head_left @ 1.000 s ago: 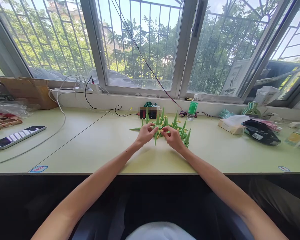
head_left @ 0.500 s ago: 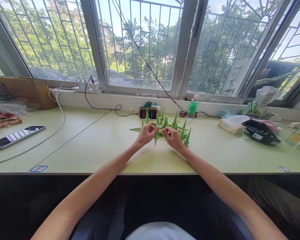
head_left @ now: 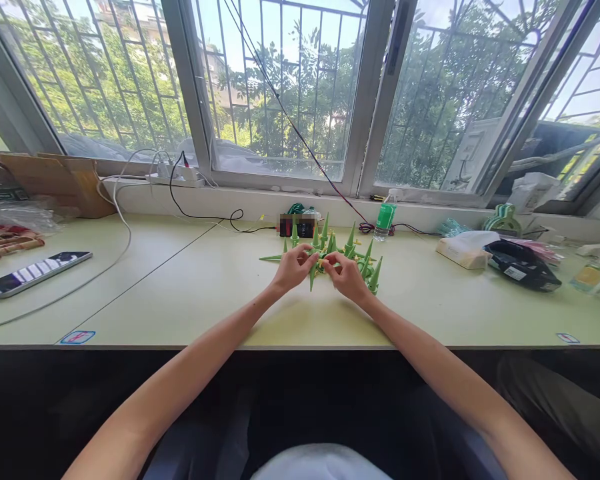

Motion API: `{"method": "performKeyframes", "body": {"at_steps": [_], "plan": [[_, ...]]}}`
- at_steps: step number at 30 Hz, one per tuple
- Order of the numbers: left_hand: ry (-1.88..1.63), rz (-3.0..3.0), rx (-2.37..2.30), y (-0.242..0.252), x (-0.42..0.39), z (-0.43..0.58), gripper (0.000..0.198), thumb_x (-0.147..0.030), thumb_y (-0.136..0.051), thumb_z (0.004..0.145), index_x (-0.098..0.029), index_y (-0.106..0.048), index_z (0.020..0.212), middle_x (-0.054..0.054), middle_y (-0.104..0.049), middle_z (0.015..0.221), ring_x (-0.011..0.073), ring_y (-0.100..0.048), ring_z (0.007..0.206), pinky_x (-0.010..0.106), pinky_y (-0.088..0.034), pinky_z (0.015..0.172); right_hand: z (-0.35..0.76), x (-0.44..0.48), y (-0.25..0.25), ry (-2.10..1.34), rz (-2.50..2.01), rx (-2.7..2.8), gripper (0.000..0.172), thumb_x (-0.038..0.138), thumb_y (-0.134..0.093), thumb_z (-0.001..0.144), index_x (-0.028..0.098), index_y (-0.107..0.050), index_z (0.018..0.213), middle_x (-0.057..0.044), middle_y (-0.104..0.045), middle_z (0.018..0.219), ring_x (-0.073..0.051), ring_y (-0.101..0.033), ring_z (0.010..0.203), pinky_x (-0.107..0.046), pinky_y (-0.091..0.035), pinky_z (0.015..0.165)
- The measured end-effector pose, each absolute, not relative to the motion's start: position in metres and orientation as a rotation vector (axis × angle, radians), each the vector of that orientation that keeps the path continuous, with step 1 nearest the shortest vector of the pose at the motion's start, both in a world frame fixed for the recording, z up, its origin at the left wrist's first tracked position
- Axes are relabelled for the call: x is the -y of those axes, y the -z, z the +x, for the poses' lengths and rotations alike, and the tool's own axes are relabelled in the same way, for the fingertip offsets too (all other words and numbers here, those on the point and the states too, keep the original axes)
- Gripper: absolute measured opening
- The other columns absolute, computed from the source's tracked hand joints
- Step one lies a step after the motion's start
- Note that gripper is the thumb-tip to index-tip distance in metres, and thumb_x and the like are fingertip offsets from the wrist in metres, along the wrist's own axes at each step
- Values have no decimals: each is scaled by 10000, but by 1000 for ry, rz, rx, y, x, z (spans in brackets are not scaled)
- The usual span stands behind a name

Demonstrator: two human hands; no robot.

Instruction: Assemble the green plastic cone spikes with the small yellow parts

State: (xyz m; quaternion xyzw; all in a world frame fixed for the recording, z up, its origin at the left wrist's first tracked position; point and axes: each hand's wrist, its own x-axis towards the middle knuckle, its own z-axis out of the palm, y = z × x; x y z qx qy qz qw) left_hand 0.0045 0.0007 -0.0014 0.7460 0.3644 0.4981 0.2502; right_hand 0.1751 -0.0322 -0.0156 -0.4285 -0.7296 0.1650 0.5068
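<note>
A pile of green cone-shaped spikes (head_left: pixel 353 252) with small yellow parts lies on the pale green table (head_left: pixel 220 287) in front of the window. My left hand (head_left: pixel 293 267) and my right hand (head_left: pixel 347 277) meet over the near side of the pile. Both have their fingers pinched on one green spike with a yellow part (head_left: pixel 317 265) between them. Its tip points down towards me. The other spikes stand or lie behind and to the right of my hands.
A green bottle (head_left: pixel 385 216) and a small dark device (head_left: pixel 298 226) stand behind the pile. Tissues (head_left: pixel 465 248) and a black pouch (head_left: pixel 521 265) lie right. A phone (head_left: pixel 30 273), cables (head_left: pixel 125 220) and a cardboard box (head_left: pixel 60 180) are left.
My hands have shifted only slightly, fingers working on the same spike; the pile and everything else stay where they were.
</note>
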Motion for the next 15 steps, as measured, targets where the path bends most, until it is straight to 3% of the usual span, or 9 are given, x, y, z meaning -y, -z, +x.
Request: {"method": "performKeyframes", "body": {"at_steps": [10, 15], "plan": [[-1350, 2109, -972, 1, 2, 5, 300, -445, -636, 805, -180, -626, 945, -9, -569, 629, 99, -477, 516, 214, -384, 530, 176, 29, 18, -362, -1066, 1780, 467, 582, -409, 919, 193, -522, 687, -3, -540, 567, -121, -472, 472, -243, -362, 491], [-1355, 2109, -953, 2, 2, 5, 306, -455, -634, 806, -181, -625, 942, -12, -568, 634, 98, -487, 518, 212, -387, 529, 176, 30, 17, -383, -1088, 1779, 517, 587, -338, 944, 199, -483, 634, -9, -542, 548, -125, -493, 474, -240, -365, 498]]}}
